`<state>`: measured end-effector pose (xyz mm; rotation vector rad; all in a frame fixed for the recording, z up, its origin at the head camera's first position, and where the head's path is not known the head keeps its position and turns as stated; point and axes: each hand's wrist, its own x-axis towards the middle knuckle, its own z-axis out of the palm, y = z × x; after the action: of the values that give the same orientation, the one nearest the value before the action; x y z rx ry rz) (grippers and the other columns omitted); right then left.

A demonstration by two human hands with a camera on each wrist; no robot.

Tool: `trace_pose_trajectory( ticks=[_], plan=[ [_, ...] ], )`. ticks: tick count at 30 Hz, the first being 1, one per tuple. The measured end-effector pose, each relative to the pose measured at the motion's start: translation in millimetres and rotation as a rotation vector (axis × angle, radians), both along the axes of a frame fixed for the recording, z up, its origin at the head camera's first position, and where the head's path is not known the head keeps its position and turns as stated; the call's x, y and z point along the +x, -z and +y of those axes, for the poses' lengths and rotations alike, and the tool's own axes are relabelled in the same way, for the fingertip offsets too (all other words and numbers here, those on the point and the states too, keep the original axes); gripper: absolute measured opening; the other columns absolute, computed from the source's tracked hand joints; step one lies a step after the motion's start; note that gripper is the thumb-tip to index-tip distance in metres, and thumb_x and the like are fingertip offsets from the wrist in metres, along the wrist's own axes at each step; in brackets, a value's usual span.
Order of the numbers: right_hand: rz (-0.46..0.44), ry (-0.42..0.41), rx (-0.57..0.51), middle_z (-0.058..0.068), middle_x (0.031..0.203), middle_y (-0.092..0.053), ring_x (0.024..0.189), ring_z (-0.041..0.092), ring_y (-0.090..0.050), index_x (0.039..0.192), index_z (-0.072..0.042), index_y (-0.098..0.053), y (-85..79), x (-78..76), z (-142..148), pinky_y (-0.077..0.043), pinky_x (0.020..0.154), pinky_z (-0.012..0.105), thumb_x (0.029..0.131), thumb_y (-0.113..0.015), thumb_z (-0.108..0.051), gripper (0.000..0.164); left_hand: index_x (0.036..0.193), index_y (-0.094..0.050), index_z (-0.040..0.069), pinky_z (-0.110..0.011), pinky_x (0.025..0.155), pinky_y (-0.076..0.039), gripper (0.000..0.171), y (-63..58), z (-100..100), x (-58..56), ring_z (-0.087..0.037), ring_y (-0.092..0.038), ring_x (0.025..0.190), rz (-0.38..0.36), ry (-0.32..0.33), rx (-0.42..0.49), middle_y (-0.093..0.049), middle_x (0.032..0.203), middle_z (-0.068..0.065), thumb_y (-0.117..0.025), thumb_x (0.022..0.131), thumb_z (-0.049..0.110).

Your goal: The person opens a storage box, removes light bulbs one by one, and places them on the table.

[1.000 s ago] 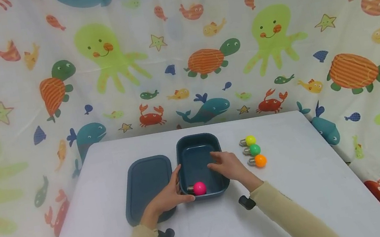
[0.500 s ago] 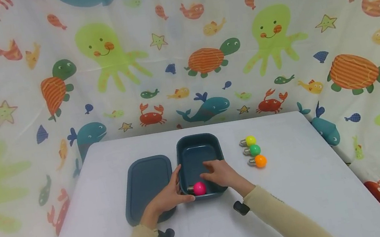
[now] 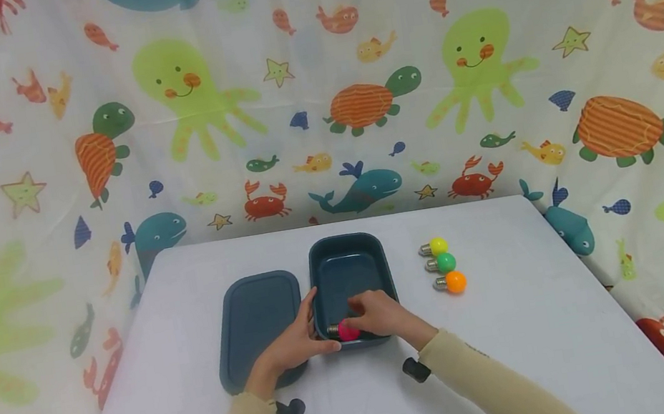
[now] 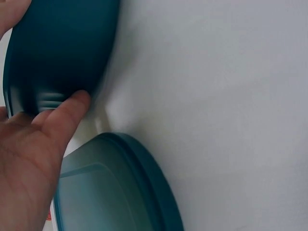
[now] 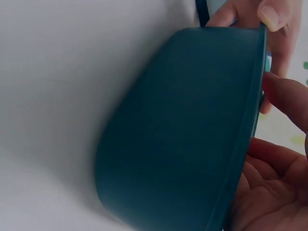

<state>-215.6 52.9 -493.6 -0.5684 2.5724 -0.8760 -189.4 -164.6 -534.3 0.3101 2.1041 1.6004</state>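
A dark blue rectangular container (image 3: 340, 242) stands on the table. In it, near its front left corner, lies a pink light bulb (image 3: 347, 333) with a metal screw base. My left hand (image 3: 291, 344) holds that corner, thumb on the near rim and fingers along the left side; in the left wrist view its fingers touch the wall. My right hand (image 3: 378, 314) reaches over the near right side, its thumb overlapping the pink bulb. In the right wrist view its thumb and fingers are apart, their tips partly hidden behind the container.
A flat dark blue lid (image 3: 259, 320) lies left of the container, partly beneath the left hand. To the right, a yellow bulb (image 3: 438, 246), a green bulb (image 3: 446, 262) and an orange bulb (image 3: 455, 281) lie in a column on the white-covered table (image 3: 520, 322). A patterned curtain (image 3: 362, 151) hangs behind.
My right hand has moved left and nearer, from over the middle of the container down to the pink bulb. The left hand and the container have stayed put.
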Motion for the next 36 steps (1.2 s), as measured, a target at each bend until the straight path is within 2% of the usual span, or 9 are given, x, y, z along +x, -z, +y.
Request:
trace_pose_trajectory(
  ticks=[5, 9, 14, 19, 22, 28, 36],
  plan=[
    [-0.018, -0.02, 0.025, 0.019, 0.121, -0.065, 0.109, 0.029, -0.063, 0.127, 0.006, -0.061, 2.7, 3.6, -4.1, -0.053, 0.092, 0.045, 0.088, -0.072, -0.03, 0.054, 0.156, 0.007, 0.025, -0.052, 0.113, -0.029, 0.114, 0.1, -0.9, -0.7, -0.032, -0.026, 0.145, -0.008, -0.006, -0.008, -0.004, 0.163, -0.016, -0.08, 0.082, 0.022],
    [-0.011, -0.032, 0.035, 0.019, 0.12, -0.065, 0.105, 0.029, -0.063, 0.124, 0.006, -0.062, 4.0, 6.3, -6.6, -0.054, 0.091, 0.044, 0.088, -0.073, -0.026, 0.05, 0.156, 0.007, 0.024, -0.053, 0.112, -0.029, 0.114, 1.0, -1.0, -1.1, -0.033, -0.026, 0.145, -0.008, -0.009, -0.016, -0.004, 0.163, -0.015, -0.08, 0.082, 0.022],
    [0.021, -0.049, 0.042, 0.017, 0.114, -0.068, 0.097, 0.025, -0.064, 0.122, 0.006, -0.064, 5.5, 7.9, -7.6, -0.055, 0.087, 0.04, 0.087, -0.074, -0.022, 0.045, 0.156, 0.007, 0.024, -0.053, 0.112, -0.03, 0.115, 2.2, -1.2, -1.7, -0.033, -0.027, 0.145, 0.0, -0.004, -0.019, -0.003, 0.163, -0.016, -0.08, 0.082, 0.022],
    [0.044, -0.064, 0.043, 0.013, 0.1, -0.07, 0.082, 0.018, -0.061, 0.117, 0.005, -0.067, 6.2, 7.6, -7.2, -0.057, 0.076, 0.033, 0.087, -0.075, -0.021, 0.041, 0.156, 0.007, 0.024, -0.052, 0.112, -0.029, 0.115, 2.2, -1.4, -1.8, -0.033, -0.027, 0.144, 0.003, -0.004, -0.025, -0.003, 0.163, -0.015, -0.081, 0.082, 0.022],
    [0.051, -0.063, 0.043, 0.011, 0.096, -0.07, 0.078, 0.016, -0.06, 0.115, 0.006, -0.068, 5.9, 7.6, -7.0, -0.057, 0.073, 0.03, 0.086, -0.076, -0.021, 0.04, 0.156, 0.007, 0.024, -0.053, 0.112, -0.03, 0.115, 1.5, -1.3, -1.6, -0.034, -0.027, 0.144, 0.003, -0.008, -0.029, -0.003, 0.163, -0.016, -0.081, 0.082, 0.022],
    [0.044, -0.049, 0.063, 0.011, 0.096, -0.07, 0.079, 0.016, -0.06, 0.115, 0.005, -0.068, 5.7, 7.6, -8.2, -0.057, 0.075, 0.031, 0.086, -0.076, -0.022, 0.04, 0.156, 0.007, 0.024, -0.052, 0.112, -0.029, 0.114, 2.2, -1.7, -1.8, -0.034, -0.026, 0.145, 0.004, -0.006, -0.023, -0.003, 0.163, -0.015, -0.08, 0.082, 0.021],
    [0.064, -0.034, 0.08, 0.006, 0.087, -0.069, 0.075, 0.014, -0.057, 0.107, 0.002, -0.071, 6.4, 5.7, -10.4, -0.055, 0.071, 0.028, 0.085, -0.078, -0.022, 0.034, 0.157, 0.006, 0.024, -0.054, 0.112, -0.03, 0.114, -0.1, -1.4, -1.4, -0.034, -0.026, 0.145, 0.005, -0.007, -0.023, -0.004, 0.163, -0.015, -0.08, 0.082, 0.022]
  ],
)
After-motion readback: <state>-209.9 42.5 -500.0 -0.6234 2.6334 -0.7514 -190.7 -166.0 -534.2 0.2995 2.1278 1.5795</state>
